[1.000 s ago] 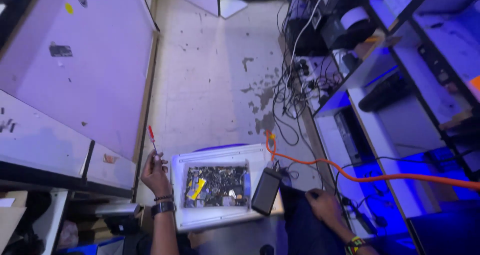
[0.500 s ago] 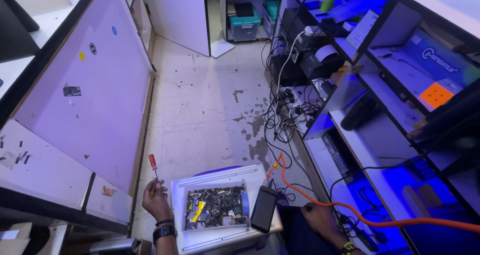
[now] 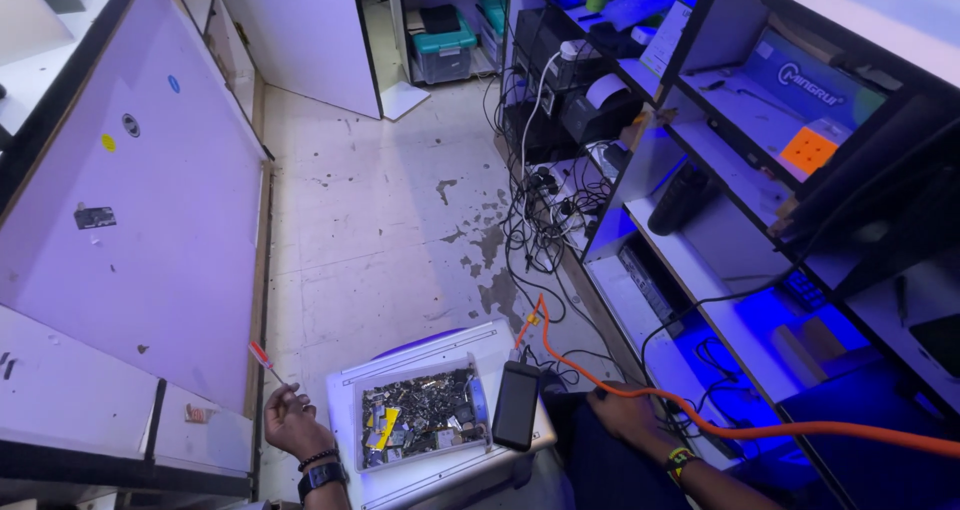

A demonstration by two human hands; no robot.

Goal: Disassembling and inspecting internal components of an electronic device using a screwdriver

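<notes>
From the head camera, looking steeply down, the left hand (image 3: 290,422) is closed around a small screwdriver with a red handle (image 3: 266,359). Its long axis runs on a slant: the red handle points up and away to the left, the metal shaft comes down into the fingers.

Just to the right of that hand lies a clear tray of small metal parts (image 3: 418,428), resting on a white box (image 3: 440,355). A dark phone (image 3: 516,405) lies along the tray's right edge, lengthwise away from the person.

The left hand is nearer the tray. The right hand (image 3: 625,415) rests low near an orange cable (image 3: 720,430), seemingly holding nothing.
</notes>
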